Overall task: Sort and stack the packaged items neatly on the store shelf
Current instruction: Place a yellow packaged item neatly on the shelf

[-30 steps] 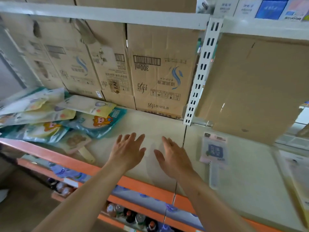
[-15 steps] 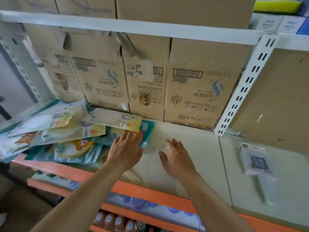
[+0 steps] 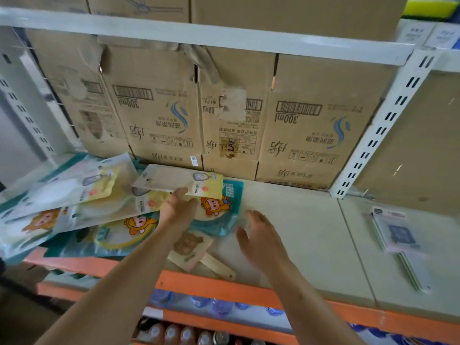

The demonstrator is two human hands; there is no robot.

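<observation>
Yellow packet (image 3: 174, 179), edge touching left fingers (image 3: 179, 195)

Facing me, the left cardboard box (image 3: 159, 115) reads "300ml" upside down beside a barcode, with the Chinese line "滋润柔滑" next to a blue swirl. The middle cardboard box (image 3: 231, 135) shows "LAF" twice and a cut-off "00ml". The right cardboard box (image 3: 311, 135) repeats "300ml" and the same Chinese line, also upside down. A small QR sticker (image 3: 194, 161) sits low on the left cardboard box. Print on the packets (image 3: 174, 179) and on the carded item (image 3: 400, 232) is too blurred for me to read.
</observation>
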